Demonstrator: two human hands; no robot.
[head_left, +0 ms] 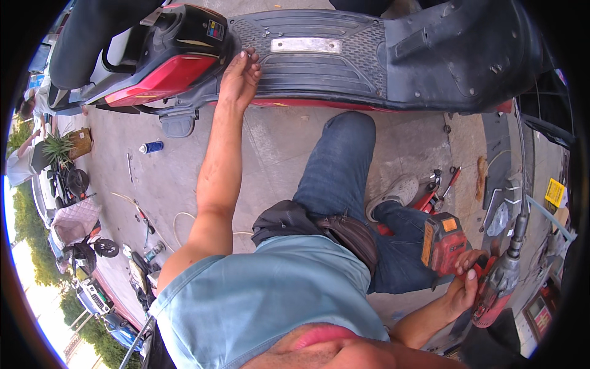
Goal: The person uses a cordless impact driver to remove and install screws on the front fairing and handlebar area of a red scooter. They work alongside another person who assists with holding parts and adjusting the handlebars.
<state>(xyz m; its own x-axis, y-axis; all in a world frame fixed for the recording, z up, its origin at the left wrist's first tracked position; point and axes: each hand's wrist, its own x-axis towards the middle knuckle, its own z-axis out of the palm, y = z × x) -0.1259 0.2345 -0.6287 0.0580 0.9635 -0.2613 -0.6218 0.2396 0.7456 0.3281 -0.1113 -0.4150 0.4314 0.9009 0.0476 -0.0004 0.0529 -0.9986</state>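
My left hand (241,77) is raised over the left end of a scooter's black ribbed footboard (307,71), next to the red and black body panel (178,74). Its fingers are curled in with the fingertips together; whatever they may pinch is too small to make out. Low on the right, my right hand (465,289) grips the handle of a red cordless impact wrench (496,289), its battery (445,246) toward my leg. A long metal extension (523,166) runs from the tool's nose up toward the scooter's right end. A bare metal plate (306,45) lies in the footboard's middle.
A blue spray can (151,147) lies on the paving under the scooter's left side. Red-handled tools (433,194) lie by my shoe (396,194). A thin hose (138,209) trails at left. Further left are a potted plant (58,147), parked vehicles and a person (27,157).
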